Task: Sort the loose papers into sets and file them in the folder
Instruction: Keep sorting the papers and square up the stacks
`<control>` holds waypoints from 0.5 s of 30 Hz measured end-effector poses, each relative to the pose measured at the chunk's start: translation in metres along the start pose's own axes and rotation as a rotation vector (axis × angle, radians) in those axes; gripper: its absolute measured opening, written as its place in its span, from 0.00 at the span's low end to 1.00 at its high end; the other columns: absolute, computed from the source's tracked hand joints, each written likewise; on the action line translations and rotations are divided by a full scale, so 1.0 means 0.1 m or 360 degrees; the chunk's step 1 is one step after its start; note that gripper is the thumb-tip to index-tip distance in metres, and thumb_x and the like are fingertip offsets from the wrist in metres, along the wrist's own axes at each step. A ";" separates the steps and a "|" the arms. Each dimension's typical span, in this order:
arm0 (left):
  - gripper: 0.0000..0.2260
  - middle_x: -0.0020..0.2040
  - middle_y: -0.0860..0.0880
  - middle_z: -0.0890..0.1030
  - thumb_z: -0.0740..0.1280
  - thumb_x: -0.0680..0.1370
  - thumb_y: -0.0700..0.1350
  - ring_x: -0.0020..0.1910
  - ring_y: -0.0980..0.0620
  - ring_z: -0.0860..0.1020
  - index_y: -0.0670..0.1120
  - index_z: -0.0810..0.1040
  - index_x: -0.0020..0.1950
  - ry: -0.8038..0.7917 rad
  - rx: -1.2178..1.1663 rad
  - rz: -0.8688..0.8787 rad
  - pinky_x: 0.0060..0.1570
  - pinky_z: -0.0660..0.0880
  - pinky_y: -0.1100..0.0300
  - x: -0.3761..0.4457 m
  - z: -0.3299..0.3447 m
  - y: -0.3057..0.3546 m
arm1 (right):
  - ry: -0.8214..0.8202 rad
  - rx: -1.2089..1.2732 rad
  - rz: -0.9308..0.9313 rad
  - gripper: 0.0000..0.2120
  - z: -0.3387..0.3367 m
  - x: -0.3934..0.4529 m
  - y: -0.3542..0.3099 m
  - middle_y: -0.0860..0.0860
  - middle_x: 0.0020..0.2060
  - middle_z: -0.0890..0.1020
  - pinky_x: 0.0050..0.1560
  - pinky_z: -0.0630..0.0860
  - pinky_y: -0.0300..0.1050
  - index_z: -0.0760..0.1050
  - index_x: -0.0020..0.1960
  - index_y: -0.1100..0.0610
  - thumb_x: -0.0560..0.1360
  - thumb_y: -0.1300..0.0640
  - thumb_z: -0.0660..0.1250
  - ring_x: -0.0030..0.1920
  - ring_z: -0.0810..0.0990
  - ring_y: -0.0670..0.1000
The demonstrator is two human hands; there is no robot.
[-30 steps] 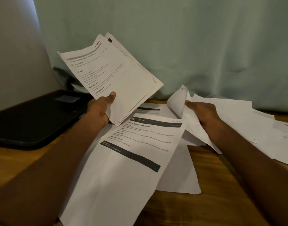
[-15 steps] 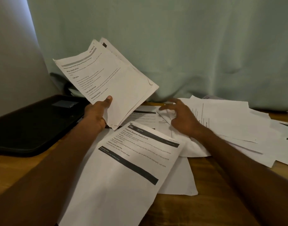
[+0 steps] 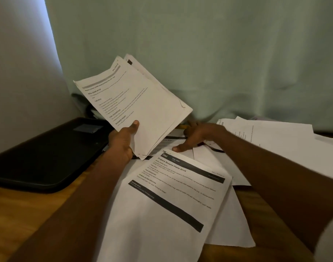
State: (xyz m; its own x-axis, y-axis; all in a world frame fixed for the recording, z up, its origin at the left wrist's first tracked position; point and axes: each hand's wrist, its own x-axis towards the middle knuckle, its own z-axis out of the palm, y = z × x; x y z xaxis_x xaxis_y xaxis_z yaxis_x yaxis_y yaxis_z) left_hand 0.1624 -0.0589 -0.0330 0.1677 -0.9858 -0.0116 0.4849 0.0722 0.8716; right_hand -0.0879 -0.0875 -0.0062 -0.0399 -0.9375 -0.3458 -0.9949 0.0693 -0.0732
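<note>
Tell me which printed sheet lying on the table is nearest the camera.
The "Prepare Sesame Paste Drink" sheet, with two dark bars across it. It lies between the forearms, overlapping plainer sheets, while the right pile sits farther back.

Two bare forearms, no sleeves, no watch, no bracelet or ring to be seen. Left hand (image 3: 124,140) with a short, plain thumbnail, unpainted. Right hand (image 3: 197,135) likewise bare, thumbnail short and plain. At the lower right corner, a blurred edge of pale grey or white cloth, seemingly part of a garment; cut and kind not clear.
</note>
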 end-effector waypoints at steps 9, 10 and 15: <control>0.22 0.61 0.45 0.83 0.76 0.75 0.39 0.59 0.44 0.82 0.44 0.78 0.69 -0.0067 -0.0118 0.0023 0.59 0.79 0.41 0.05 0.02 0.04 | 0.0420 0.0320 -0.0117 0.39 -0.09 0.09 -0.10 0.54 0.68 0.76 0.64 0.75 0.52 0.75 0.70 0.53 0.66 0.37 0.79 0.65 0.75 0.55; 0.22 0.61 0.45 0.83 0.76 0.76 0.38 0.60 0.44 0.82 0.43 0.78 0.69 -0.0073 -0.0132 0.0029 0.60 0.79 0.41 0.04 0.03 0.04 | 0.0500 0.0437 -0.0093 0.37 -0.07 0.15 -0.07 0.54 0.63 0.80 0.61 0.78 0.51 0.77 0.67 0.55 0.65 0.40 0.82 0.60 0.78 0.54; 0.22 0.61 0.46 0.84 0.77 0.74 0.39 0.60 0.44 0.82 0.44 0.78 0.68 -0.0063 -0.0125 0.0013 0.60 0.79 0.40 0.05 0.01 0.03 | 0.0669 0.0672 -0.0070 0.16 0.03 0.16 0.03 0.52 0.44 0.83 0.40 0.80 0.41 0.78 0.56 0.57 0.72 0.55 0.78 0.42 0.82 0.49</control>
State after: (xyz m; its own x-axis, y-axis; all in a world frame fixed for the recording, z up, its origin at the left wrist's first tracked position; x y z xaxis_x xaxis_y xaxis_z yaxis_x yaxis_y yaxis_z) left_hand 0.1641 -0.0640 -0.0303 0.1387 -0.9902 0.0162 0.5497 0.0906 0.8304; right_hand -0.0916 -0.1013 -0.0143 -0.1184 -0.9912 0.0599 -0.8771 0.0761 -0.4742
